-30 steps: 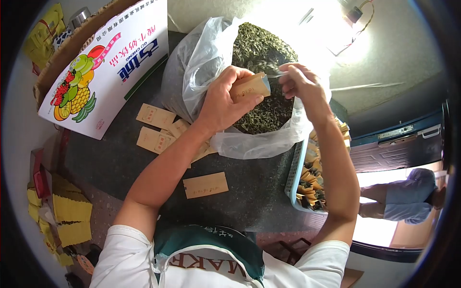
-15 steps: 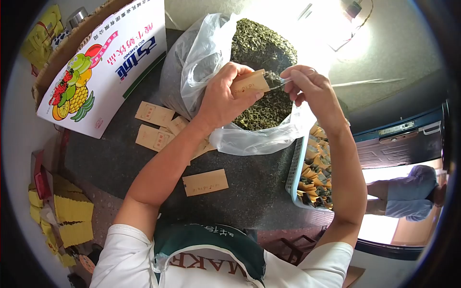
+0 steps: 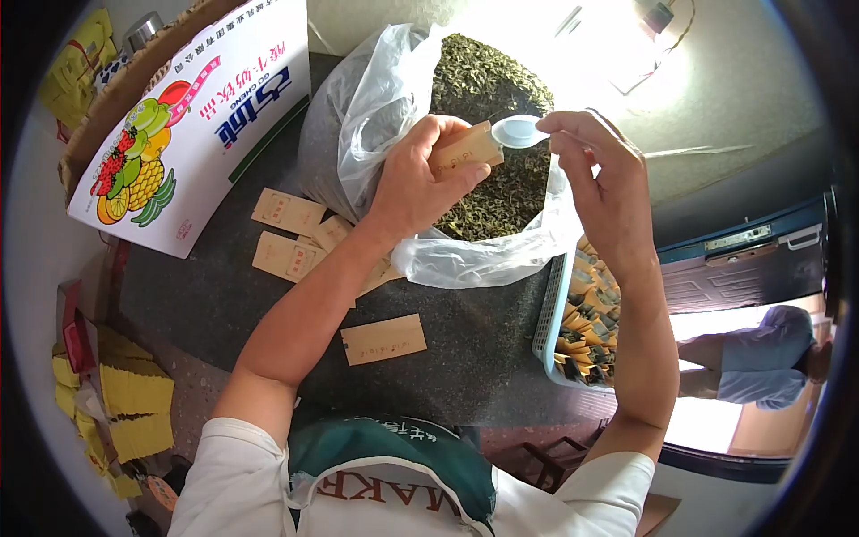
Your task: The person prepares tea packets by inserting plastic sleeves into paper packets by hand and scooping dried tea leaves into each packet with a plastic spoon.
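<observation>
Dried leaves fill a clear plastic bag at the far middle of the dark desk, its mouth open and its rim folded outward. The person's left hand is closed around 1 brown paper packet, gripping it above the leaves with the thumb along the near side and the packet's right end exposed. The right hand pinches the handle of a pale scoop between thumb and fingertips, the other fingers curled loosely. The scoop's bowl is at the packet's right end, over the bag; whether the 2 touch cannot be told.

On the desk to the left of the bag, several flat brown packets overlap in a loose pile, some bearing red print and partly hidden by the left forearm. Nearer, 1 single packet lies flat by itself, with a row of small marks along it. To the right, a light blue basket holds many upright packets, partly covered by the right forearm.

A white carton printed with fruit stands at the far left. Yellow stacks lie at the near left. At the right, another person is beside a dark door.
</observation>
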A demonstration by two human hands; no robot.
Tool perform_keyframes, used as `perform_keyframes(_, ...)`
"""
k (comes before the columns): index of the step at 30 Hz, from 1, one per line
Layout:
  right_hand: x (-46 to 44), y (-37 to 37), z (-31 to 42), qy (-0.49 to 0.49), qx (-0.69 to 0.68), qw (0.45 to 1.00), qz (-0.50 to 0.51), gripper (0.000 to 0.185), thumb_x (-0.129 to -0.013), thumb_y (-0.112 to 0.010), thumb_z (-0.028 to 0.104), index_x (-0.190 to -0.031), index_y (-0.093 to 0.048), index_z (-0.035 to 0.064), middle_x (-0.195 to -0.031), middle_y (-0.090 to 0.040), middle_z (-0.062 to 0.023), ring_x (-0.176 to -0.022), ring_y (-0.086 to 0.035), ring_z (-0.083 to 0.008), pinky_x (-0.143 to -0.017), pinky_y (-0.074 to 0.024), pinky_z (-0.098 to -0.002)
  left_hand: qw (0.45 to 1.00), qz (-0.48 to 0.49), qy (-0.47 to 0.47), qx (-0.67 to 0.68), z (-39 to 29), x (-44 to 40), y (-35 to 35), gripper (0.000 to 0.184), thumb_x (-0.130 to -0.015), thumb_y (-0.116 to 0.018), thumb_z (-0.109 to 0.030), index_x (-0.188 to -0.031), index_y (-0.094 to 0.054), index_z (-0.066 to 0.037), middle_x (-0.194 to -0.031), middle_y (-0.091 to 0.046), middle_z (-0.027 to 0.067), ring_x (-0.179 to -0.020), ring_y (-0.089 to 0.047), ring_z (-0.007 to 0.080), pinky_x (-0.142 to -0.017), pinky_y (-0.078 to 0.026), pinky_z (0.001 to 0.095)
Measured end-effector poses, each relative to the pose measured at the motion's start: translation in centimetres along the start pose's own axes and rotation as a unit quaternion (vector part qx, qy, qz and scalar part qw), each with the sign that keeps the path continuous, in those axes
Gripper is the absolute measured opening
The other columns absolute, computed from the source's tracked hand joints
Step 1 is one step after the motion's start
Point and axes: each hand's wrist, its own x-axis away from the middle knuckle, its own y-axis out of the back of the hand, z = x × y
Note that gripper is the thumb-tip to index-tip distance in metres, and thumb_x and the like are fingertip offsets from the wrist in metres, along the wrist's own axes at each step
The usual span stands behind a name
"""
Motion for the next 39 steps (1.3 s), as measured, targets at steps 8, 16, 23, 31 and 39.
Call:
perform_keyframes(8,0.0,-1.0,-0.2,0.018,-0.041,0.999,0.018,0.018,-0.100,-0.056,0.014,-0.109,-0.067,0.0032,-0.080,-0.059,-0.0028,-0.071,-0.052,-0.0106,-0.066,-0.0444,-0.0266,0.999,0.023,0.029,0.022,-0.1,0.4,0.4,0.045,-0.087,-0.077,-0.025,-0.121,-0.056,-0.002,-0.108,-0.063,0.0069,-0.097,-0.059,0.0114,-0.084,-0.052,0.0274)
perform_keyframes(16,-0.4,-5.4,-5.8,-0.115,0.085,0.988,0.057,0.027,-0.097,-0.051,0.025,-0.112,-0.065,0.0070,-0.086,-0.064,-0.0184,-0.076,-0.064,-0.0296,-0.075,-0.0492,-0.0423,0.997,0.014,0.004,0.077,-0.2,0.6,0.6,0.041,-0.083,-0.078,-0.015,-0.116,-0.058,-0.001,-0.108,-0.063,0.0092,-0.101,-0.061,0.0151,-0.088,-0.052,0.0308)
perform_keyframes(23,-1.7,-7.1,-5.6,-0.317,-0.226,0.918,0.077,0.027,-0.097,-0.055,0.025,-0.105,-0.066,0.0010,-0.080,-0.063,-0.0037,-0.068,-0.060,-0.0105,-0.060,-0.0506,-0.0253,0.998,0.011,-0.018,0.064,0.1,0.5,0.7,0.041,-0.082,-0.078,-0.014,-0.115,-0.058,0.000,-0.109,-0.063,0.0105,-0.102,-0.061,0.0159,-0.089,-0.051,0.0310)
perform_keyframes(31,-1.4,-0.9,-4.6,-0.276,-0.261,0.925,0.027,0.024,-0.100,-0.055,0.024,-0.102,-0.069,0.0055,-0.076,-0.059,0.0002,-0.066,-0.056,-0.0086,-0.058,-0.0470,-0.0248,0.998,0.012,0.001,0.063,-0.1,0.4,0.5,0.042,-0.082,-0.080,-0.017,-0.114,-0.058,0.000,-0.106,-0.065,0.0102,-0.096,-0.063,0.0166,-0.085,-0.052,0.0314)
perform_keyframes(39,-1.4,-0.5,-2.6,-0.261,-0.199,0.944,0.041,0.022,-0.101,-0.054,0.023,-0.100,-0.070,0.0068,-0.072,-0.057,0.0017,-0.064,-0.054,-0.0066,-0.057,-0.0454,-0.0243,0.999,0.008,-0.001,0.038,0.1,0.4,0.4,0.041,-0.083,-0.079,-0.015,-0.115,-0.058,-0.001,-0.106,-0.065,0.0107,-0.095,-0.064,0.0165,-0.083,-0.054,0.0311)
